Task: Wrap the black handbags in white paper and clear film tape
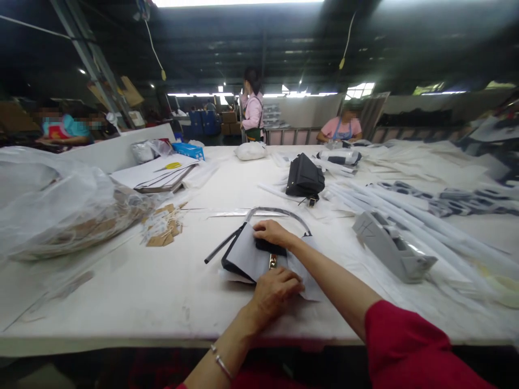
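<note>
On a white table (133,302), a paper-covered handbag (245,253) lies long axis left to right: our right hand (273,233) bends over its far side, our left hand (278,292), nearer us, curls below its gold clasp (273,261); whether either pinches, we cannot tell

A handbag (244,249) lies on a table (121,302). Left of the handbag are tags (165,225), then a plastic sack (60,202); right, a tape dispenser (391,248); behind-left, stacked sheets (152,174); behind-right, a second bag (305,175).
</note>
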A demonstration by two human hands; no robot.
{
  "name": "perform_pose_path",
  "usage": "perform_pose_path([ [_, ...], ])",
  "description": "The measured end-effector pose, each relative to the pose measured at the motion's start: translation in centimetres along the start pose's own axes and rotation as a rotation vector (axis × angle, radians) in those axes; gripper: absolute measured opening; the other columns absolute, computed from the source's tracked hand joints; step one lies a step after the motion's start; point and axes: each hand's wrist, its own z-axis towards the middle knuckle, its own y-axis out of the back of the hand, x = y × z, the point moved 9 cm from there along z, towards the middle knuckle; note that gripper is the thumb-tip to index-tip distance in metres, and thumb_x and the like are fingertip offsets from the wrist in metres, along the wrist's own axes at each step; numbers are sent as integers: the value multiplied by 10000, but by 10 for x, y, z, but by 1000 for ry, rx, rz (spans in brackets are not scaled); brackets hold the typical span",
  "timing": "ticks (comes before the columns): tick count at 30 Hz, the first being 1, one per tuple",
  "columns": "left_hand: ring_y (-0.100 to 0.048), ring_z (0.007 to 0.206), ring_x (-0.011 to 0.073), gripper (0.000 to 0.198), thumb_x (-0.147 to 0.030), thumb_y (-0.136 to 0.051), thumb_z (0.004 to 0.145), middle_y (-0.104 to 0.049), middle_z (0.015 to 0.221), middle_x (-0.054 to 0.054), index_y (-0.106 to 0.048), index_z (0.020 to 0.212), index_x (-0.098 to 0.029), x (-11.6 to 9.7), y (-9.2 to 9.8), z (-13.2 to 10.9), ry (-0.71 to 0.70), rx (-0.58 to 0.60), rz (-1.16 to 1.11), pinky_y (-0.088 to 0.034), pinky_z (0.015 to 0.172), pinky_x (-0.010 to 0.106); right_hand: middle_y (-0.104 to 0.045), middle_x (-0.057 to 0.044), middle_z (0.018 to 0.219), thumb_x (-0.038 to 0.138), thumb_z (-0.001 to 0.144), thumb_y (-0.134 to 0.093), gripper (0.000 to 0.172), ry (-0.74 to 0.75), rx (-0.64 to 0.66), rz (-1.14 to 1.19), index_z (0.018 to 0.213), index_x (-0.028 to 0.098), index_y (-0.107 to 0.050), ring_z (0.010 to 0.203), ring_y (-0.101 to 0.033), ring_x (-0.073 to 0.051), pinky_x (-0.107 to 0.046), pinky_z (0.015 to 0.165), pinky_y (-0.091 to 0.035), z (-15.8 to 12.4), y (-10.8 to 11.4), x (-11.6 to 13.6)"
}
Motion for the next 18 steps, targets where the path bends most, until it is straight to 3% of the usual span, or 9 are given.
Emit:
perform_pose_path([
  [3,-611,867,138,153,-232,-500,963,-714,982,-1,-653,948,-226,0,-2,-1,-13,-14,33,-449,763,270,-718,7,782,182,733,-700,91,19,-32,15,824,190,-700,724,-656,-167,-265,671,-503,-1,-12,-3],
  [8,-588,864,159,156,-242,-502,959,-696,909,1,-650,910,-236,-1,-4,-2,-52,-22,101,-431,798,312,-678,-3,859,173,770,-692,57,96,-120,10,809,206,-666,839,-605,-169,-307,818,-467,-16,-12,4],
  [11,-577,904,167,147,-235,-505,952,-676,889,17,-647,916,-226,-1,-7,-1,-78,13,133,-430,846,328,-659,2,833,126,763,-701,100,146,-113,-12,752,211,-650,846,-584,-167,-315,853,-446,-16,-18,11],
  [15,-575,883,165,145,-230,-504,948,-664,866,21,-643,908,-217,0,-7,0,-84,8,164,-439,819,322,-675,-2,895,91,753,-704,179,181,-87,-44,876,216,-669,854,-596,-165,-312,852,-457,-11,-26,16],
  [18,-585,845,153,169,-235,-491,961,-680,871,18,-652,913,-221,0,-3,0,-64,-8,149,-442,783,304,-711,0,915,105,771,-686,180,167,-17,-9,915,214,-695,864,-636,-162,-291,845,-479,-12,-19,21],
])
